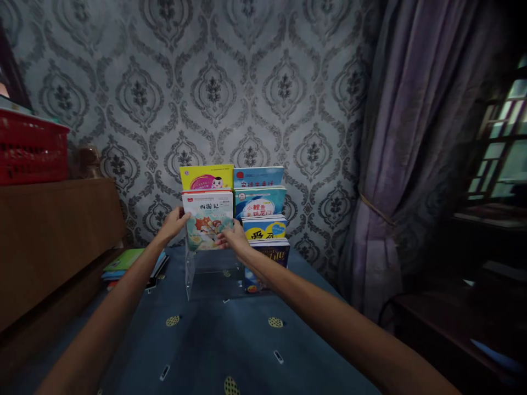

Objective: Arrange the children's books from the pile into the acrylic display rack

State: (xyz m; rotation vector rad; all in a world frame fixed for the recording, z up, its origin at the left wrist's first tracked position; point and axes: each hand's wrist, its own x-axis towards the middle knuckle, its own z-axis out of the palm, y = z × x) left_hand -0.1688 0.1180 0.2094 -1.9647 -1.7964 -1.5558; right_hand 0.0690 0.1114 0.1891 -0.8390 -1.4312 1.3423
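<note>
A white-covered picture book (206,230) stands upright in the left column of a clear tiered book rack (214,277). My left hand (175,224) grips its left edge, thumb on the cover. On the lower right of the same cover lie the fingers of my right hand (233,239), gripping its edge. Just behind it rises a yellow book (195,174). The rack's right column holds a light blue book (259,175), a teal book (260,201), a yellow and blue book (263,229) and, lowest, a dark book (275,253) partly hidden by my right arm.
A stack of books (127,259) lies on the blue patterned cloth (197,345) at left, beside a wooden cabinet (61,236). On the cabinet sits a red basket (33,147). Patterned wallpaper rises behind the rack. A purple curtain (382,164) hangs at right.
</note>
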